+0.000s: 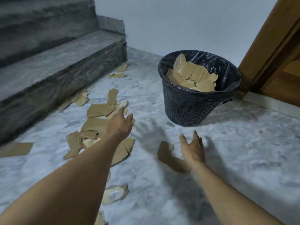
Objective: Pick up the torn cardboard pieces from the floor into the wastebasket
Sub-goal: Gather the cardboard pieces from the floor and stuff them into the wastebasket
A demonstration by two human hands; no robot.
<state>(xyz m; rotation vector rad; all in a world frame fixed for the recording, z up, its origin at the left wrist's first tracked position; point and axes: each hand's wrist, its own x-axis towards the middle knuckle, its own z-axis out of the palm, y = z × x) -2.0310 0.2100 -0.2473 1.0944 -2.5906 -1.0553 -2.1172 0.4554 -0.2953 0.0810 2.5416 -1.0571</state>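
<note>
Several torn brown cardboard pieces [99, 109] lie scattered on the marble floor along the foot of the stairs. A black mesh wastebasket [186, 108] with a black liner stands to the right, with cardboard pieces [191, 77] piled inside. My left hand [121, 122] reaches out over the scattered pieces, fingers relaxed, holding nothing. My right hand [192, 146] hovers in front of the basket, fingers spread and empty. One darker cardboard piece [168, 156] lies just left of my right hand. Another piece [115, 194] lies near me under my left forearm.
Grey stone stairs [56, 62] rise on the left. A wooden door frame [269, 51] stands right of the basket. A flat cardboard piece [15, 149] lies at the far left by the bottom step. A pale wall is behind.
</note>
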